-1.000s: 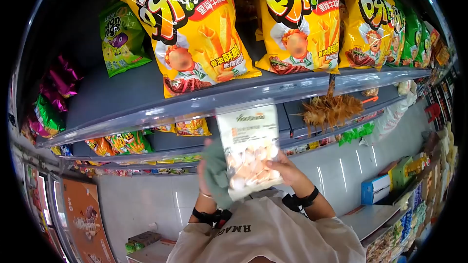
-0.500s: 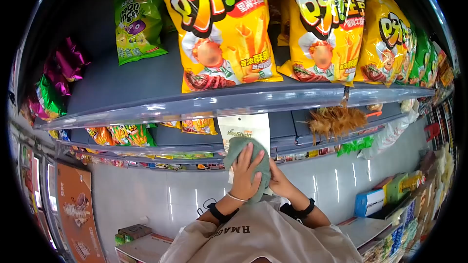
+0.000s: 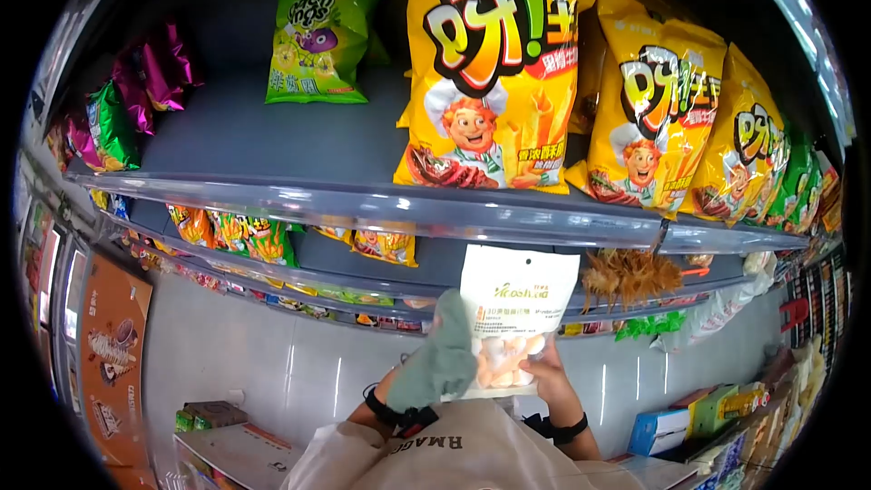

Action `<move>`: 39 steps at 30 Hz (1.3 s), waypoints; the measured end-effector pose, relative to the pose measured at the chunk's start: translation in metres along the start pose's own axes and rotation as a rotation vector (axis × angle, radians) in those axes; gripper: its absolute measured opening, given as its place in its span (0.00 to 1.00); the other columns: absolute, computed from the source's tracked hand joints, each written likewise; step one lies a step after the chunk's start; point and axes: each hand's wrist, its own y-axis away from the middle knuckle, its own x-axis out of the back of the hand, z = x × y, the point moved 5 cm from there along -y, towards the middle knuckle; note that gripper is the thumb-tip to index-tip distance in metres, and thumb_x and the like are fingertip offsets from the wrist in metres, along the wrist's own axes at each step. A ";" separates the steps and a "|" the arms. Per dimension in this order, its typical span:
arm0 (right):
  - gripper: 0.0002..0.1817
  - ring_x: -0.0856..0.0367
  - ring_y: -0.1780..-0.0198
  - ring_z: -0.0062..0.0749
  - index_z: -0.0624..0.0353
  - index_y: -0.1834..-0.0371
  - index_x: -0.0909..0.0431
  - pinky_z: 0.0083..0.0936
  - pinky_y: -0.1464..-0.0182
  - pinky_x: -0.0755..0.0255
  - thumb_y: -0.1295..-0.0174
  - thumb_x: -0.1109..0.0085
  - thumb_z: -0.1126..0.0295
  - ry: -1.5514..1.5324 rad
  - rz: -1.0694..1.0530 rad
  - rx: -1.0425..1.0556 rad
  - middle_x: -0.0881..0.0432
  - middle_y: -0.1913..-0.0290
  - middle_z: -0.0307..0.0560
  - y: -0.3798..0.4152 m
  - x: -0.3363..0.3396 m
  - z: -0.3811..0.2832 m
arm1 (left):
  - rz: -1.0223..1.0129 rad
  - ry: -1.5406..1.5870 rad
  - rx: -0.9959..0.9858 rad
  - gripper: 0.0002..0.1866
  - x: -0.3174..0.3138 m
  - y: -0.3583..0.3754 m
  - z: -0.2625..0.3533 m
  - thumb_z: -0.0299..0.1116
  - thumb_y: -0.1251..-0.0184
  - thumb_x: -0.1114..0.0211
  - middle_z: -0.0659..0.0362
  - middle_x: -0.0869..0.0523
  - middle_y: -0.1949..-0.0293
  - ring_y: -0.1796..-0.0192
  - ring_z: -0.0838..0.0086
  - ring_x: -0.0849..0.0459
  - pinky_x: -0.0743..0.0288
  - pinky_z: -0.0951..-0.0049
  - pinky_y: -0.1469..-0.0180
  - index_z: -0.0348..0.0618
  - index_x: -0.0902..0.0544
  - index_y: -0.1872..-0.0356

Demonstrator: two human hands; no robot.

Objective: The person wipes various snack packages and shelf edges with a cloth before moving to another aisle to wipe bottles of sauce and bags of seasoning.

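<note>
A white snack bag (image 3: pixel 513 294) with green lettering and a clear window over pale, rounded pieces stands upright in front of my chest. My right hand (image 3: pixel 550 381) grips its lower right edge, thumb over the front. To the left of the bag, a grey-green cloth (image 3: pixel 437 356) covers most of my left hand (image 3: pixel 386 388), which holds it; my fingers are hidden under the fabric. The cloth meets or overlaps the bag's left edge.
Above is a dark shelf (image 3: pixel 299 150) with yellow chip bags (image 3: pixel 494 82), a green bag (image 3: pixel 322 41) and purple packets (image 3: pixel 154 77). A brown feather duster (image 3: pixel 631 279) hangs at the shelf edge. Lower shelves carry more snacks; boxes (image 3: pixel 671 433) stand at right.
My left hand and the cloth have come off the bag's front toward the left, uncovering its print and window. The bag sits farther right in view, still in my right hand.
</note>
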 end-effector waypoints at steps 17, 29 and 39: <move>0.31 0.33 0.43 0.30 0.62 0.38 0.43 0.26 0.42 0.40 0.47 0.44 0.77 0.258 -0.022 0.020 0.31 0.44 0.45 -0.042 0.018 -0.010 | 0.288 -0.438 -0.292 0.24 0.008 -0.013 -0.002 0.45 0.34 0.47 0.59 0.25 0.53 0.53 0.76 0.27 0.31 0.76 0.51 0.37 0.33 0.45; 0.32 0.30 0.49 0.31 0.65 0.38 0.45 0.23 0.48 0.35 0.48 0.43 0.79 0.677 0.157 0.418 0.30 0.47 0.49 -0.183 0.157 -0.043 | 0.627 -0.333 -0.224 0.26 0.032 0.045 -0.024 0.51 0.35 0.50 0.56 0.20 0.61 0.58 0.75 0.24 0.31 0.76 0.54 0.34 0.25 0.54; 0.37 0.33 0.49 0.35 0.64 0.38 0.45 0.29 0.46 0.37 0.53 0.37 0.78 1.246 0.527 0.844 0.34 0.49 0.52 -0.125 0.097 -0.050 | 0.568 -0.659 -0.559 0.28 -0.014 0.055 0.029 0.36 0.38 0.42 0.54 0.28 0.49 0.47 0.73 0.30 0.37 0.73 0.43 0.34 0.40 0.41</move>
